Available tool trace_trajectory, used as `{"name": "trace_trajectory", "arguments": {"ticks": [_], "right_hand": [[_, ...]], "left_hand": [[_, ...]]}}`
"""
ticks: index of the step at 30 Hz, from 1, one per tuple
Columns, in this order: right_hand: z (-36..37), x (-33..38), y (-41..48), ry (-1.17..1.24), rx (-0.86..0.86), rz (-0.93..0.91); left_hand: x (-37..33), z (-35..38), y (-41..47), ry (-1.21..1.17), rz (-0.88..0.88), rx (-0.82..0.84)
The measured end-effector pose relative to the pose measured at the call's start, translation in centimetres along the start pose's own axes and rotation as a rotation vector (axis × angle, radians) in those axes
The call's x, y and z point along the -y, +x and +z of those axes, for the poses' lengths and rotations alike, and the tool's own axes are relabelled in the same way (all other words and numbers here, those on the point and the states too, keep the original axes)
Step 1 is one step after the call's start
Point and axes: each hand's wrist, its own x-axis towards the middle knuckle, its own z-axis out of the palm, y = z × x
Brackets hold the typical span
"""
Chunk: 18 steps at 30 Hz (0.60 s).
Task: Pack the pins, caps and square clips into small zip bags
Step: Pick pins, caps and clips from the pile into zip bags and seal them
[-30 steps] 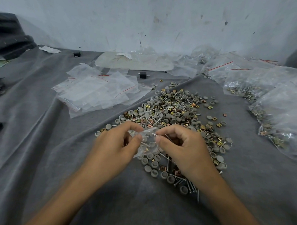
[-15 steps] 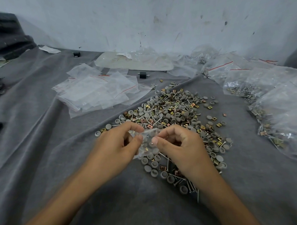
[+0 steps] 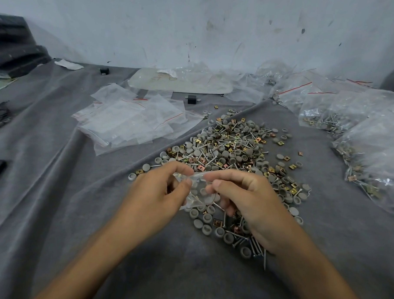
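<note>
The job looks partly done, with plenty left. To the right, a heap of filled clear zip bags with red seal lines (image 3: 359, 124) already holds pins, caps and clips, while a large loose pile of grey round plastic caps, thin steel pins and brass-coloured square clips (image 3: 234, 151) covers the middle of the desk, touching the hands' near edge. A stack of empty small transparent zip bags (image 3: 129, 123) lies just left of that pile, unused. The left hand (image 3: 153, 195) and the right hand (image 3: 248, 201) hold one small clear zip bag (image 3: 197, 190) between them above the pile's near end; the fingers (image 3: 185, 185) of each hand are pinched together on the bag's top edge, apparently at its mouth, and some grey caps show through the plastic. The desk is draped in wrinkled grey cloth (image 3: 54, 188). Behind it stands a scuffed pale wall (image 3: 197, 25), with a flat clear plastic sheet (image 3: 181, 83) near its foot and dark stacked objects (image 3: 13, 44) at far left.
</note>
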Motion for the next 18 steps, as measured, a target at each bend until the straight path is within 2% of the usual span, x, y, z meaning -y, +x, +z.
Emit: {"name": "trace_trajectory", "arguments": {"ticks": [5,11,15,18], "right_hand": [[0.2,-0.1,0.0,-0.026,0.054,0.011],[0.1,-0.4,0.1,-0.104,0.004,0.019],[-1.1,0.0,0.3,0.14,0.102,0.115],[-1.2,0.1,0.0,0.25,0.193,0.114]], "left_hand": [[-0.1,0.0,-0.1,0.001,0.007,0.005],[-0.2,-0.2,-0.1,0.008,-0.003,-0.002],[-0.4,-0.2,-0.2,0.012,-0.004,0.008],[-0.6,-0.2,-0.2,0.019,-0.003,0.012]]}}
